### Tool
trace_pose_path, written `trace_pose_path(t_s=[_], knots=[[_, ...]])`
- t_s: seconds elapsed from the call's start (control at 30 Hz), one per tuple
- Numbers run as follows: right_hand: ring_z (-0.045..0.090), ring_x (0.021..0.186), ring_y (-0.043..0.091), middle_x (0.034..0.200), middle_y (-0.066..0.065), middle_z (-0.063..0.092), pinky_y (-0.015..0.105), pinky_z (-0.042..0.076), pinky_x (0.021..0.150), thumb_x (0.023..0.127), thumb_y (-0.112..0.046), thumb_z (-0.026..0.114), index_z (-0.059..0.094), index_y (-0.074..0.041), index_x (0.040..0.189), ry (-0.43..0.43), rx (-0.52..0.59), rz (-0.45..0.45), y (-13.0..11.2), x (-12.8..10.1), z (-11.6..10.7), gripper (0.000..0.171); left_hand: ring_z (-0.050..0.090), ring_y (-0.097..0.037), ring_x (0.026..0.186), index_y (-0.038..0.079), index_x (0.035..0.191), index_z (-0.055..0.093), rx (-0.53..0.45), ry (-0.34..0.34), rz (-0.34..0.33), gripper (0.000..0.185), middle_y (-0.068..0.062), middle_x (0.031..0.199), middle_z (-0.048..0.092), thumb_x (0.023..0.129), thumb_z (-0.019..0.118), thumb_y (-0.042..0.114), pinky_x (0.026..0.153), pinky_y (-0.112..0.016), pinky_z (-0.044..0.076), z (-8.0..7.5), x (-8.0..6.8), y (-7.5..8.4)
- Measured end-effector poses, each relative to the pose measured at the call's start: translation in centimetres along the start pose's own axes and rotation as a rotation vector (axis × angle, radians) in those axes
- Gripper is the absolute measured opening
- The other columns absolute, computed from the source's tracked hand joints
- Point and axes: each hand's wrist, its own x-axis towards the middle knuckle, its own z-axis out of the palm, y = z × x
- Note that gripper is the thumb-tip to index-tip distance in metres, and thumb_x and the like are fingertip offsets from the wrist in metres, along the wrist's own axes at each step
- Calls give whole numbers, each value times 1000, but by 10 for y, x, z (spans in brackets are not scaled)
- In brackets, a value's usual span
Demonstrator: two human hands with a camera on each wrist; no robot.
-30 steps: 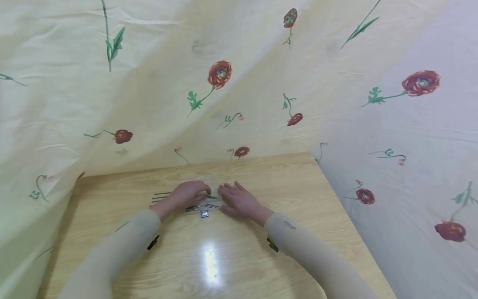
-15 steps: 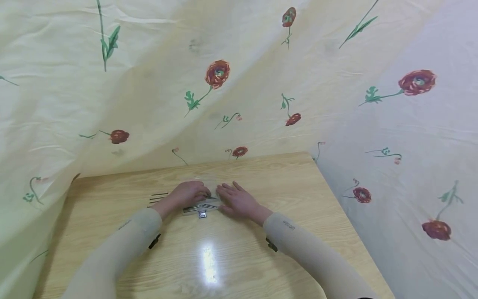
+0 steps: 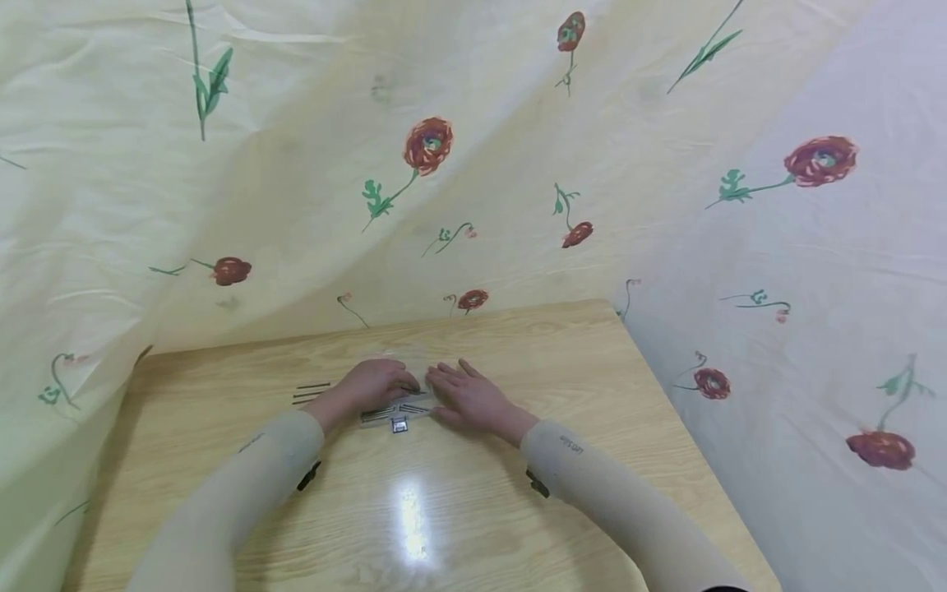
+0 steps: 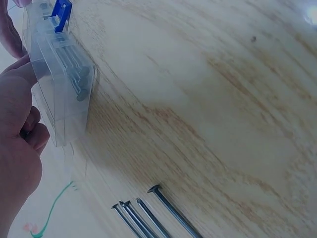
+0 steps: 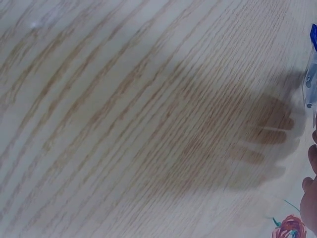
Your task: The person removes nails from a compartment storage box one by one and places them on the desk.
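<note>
A clear plastic compartment box (image 4: 59,99) with a blue latch (image 4: 62,16) sits on the table, nails (image 4: 74,74) lying in its front compartments. My left hand (image 3: 373,385) reaches over the box from the left, fingers curled and pinching a dark nail (image 3: 414,391) low over the inside. Much of the box is hidden under this hand in the head view. My right hand (image 3: 469,397) lies palm down at the box's right end, its fingers extended and touching that side. In the right wrist view only its fingers (image 5: 312,198) show at the edge.
Several loose nails (image 4: 173,210) lie side by side on the wooden table (image 3: 518,510), left of the box. A flowered cloth (image 3: 311,205) hangs behind the table and down both sides.
The nail at my left fingertips has sunk slightly and lies flatter over the box. My right hand keeps its place. The head view has shifted a little.
</note>
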Motion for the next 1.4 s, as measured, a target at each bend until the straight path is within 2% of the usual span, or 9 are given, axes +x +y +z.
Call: trace_pose_path(t_s=[0.23,0.43,0.7,0.8,0.97,1.1,1.27,1.4], knots=[[36,158,28,168,11,41,52,17,132,110,-45,56,42,-6,162,3,-17,-9,-1,1,-3,67,74,-25,106,17,109,80,-25,13,-17,11,-2,111,79,99,75,15,97,-47,59,0,1,-1],[34,159,27,169,11,39,51,15,132,110,-46,55,40,-6,163,-14,-12,1,-2,1,-4,69,75,-24,100,17,103,78,-49,-13,-53,8,-1,106,79,98,75,11,92,-46,60,-3,1,4],[33,159,27,170,10,39,49,12,133,110,-47,55,39,-7,164,-7,6,-5,-4,1,-1,69,73,-22,95,17,101,76,-46,-2,-67,7,0,102,77,98,73,11,90,-43,60,-5,-5,8],[34,159,27,169,10,39,50,13,132,110,-48,55,40,-7,163,0,-6,-7,-3,1,-1,69,73,-22,96,16,102,77,-58,14,-91,5,0,103,78,99,74,14,90,-44,60,-6,-5,9],[34,159,28,169,10,40,51,15,132,110,-49,55,40,-7,163,2,-34,0,-3,-1,-2,70,72,-21,97,16,104,77,-109,20,-156,6,0,106,78,101,75,20,90,-44,60,-12,-2,11],[33,159,28,169,11,40,52,15,132,110,-49,55,40,-6,163,-2,-29,-4,-3,-1,-2,70,69,-15,90,18,104,78,-134,10,-211,7,4,103,77,102,74,23,84,-41,58,-16,-4,13],[34,158,29,168,10,41,53,16,132,109,-49,56,41,-7,163,15,-37,-1,-2,-2,-1,70,60,-10,79,19,103,78,-152,49,-209,5,6,97,75,101,75,21,74,-36,54,-26,-10,17],[35,158,30,168,11,42,54,17,131,109,-47,58,42,-6,162,26,-21,-2,-1,-3,-1,69,59,-10,79,17,102,78,-167,84,-187,5,6,97,76,100,77,21,74,-36,53,-38,-19,22]])
